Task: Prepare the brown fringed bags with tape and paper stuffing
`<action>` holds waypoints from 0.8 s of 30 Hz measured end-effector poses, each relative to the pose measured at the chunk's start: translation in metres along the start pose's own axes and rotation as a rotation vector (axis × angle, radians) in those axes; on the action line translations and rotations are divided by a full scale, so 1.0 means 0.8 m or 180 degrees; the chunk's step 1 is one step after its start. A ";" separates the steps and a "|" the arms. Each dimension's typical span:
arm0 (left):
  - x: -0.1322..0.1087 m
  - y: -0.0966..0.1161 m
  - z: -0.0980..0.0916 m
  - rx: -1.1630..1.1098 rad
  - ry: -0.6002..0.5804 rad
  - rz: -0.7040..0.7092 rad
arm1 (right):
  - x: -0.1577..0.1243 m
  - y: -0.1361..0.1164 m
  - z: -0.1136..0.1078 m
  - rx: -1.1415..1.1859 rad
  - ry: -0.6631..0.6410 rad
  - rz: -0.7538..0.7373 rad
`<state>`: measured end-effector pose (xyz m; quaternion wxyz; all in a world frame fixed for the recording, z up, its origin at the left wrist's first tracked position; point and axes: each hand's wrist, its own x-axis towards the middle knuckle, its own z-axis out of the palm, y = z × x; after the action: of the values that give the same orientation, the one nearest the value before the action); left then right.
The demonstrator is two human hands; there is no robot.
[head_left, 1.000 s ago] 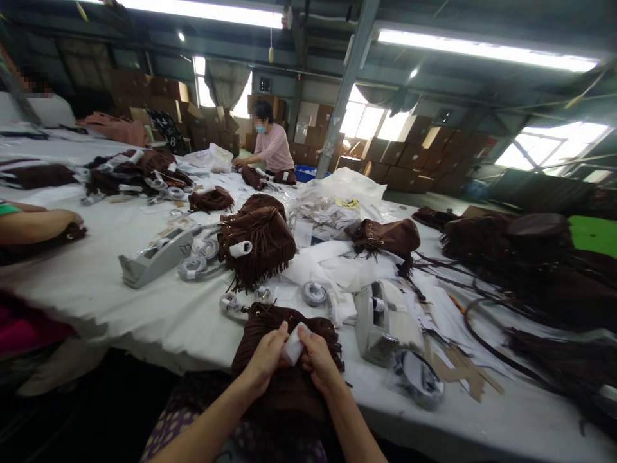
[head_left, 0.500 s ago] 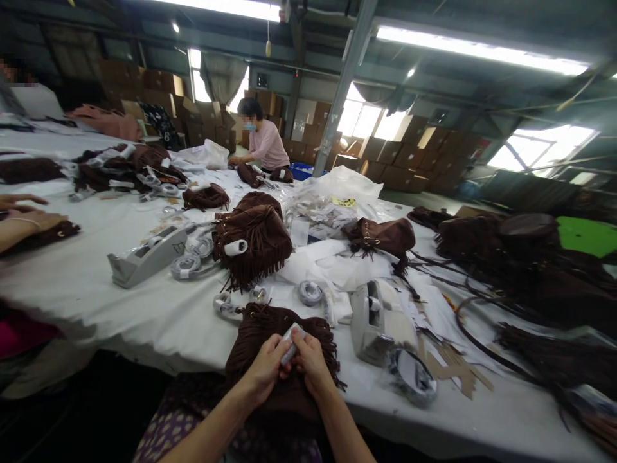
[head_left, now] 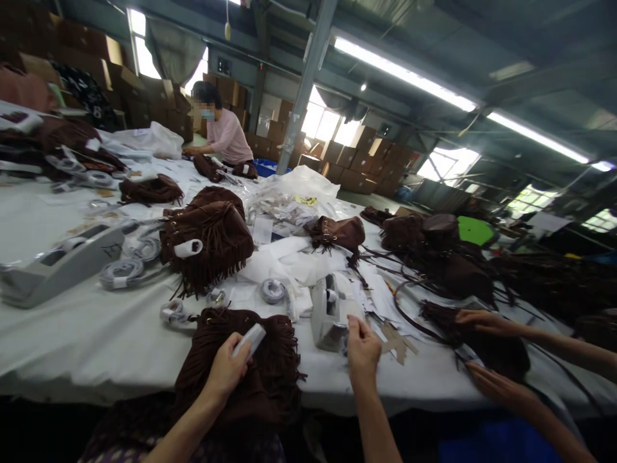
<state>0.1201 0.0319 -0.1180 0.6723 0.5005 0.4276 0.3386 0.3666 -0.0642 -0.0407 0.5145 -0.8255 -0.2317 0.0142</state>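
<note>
Lettering on yellow label (head_left: 306, 200) is unreadable; left hand (head_left: 226, 370) grips white wrap (head_left: 249, 339).

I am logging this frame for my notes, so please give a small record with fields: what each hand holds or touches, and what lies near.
Left hand: grips a white wrapped piece, over the brown fringed bag
Right hand: at the grey tape dispenser; grip unclear
Surface: table under a white cloth
Nearby: grey coiled rolls, second fringed bag
Other people: co-worker's hands on another bag, at the right
</note>
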 end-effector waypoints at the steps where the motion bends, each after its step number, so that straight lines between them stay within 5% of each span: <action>1: -0.001 0.000 0.000 -0.0020 0.0007 0.0010 | 0.017 0.006 -0.011 -0.0043 0.0007 0.0054; 5: -0.002 0.002 0.001 -0.0047 0.0020 0.0022 | 0.052 0.015 -0.013 0.0006 -0.0520 0.0177; 11: -0.004 0.003 0.000 0.0067 0.0019 0.0162 | 0.054 0.003 0.011 0.0335 -0.0960 0.0261; 19: -0.005 0.000 -0.001 0.0121 0.0031 0.0204 | 0.025 0.015 -0.017 0.0617 -0.0467 0.0340; 24: -0.007 0.001 -0.001 0.0157 0.0041 0.0179 | -0.014 0.044 -0.013 0.0603 -0.0527 0.0661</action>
<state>0.1169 0.0275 -0.1161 0.6472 0.5265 0.4259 0.3500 0.3720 -0.0903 -0.0686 0.5649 -0.7888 -0.1844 0.1571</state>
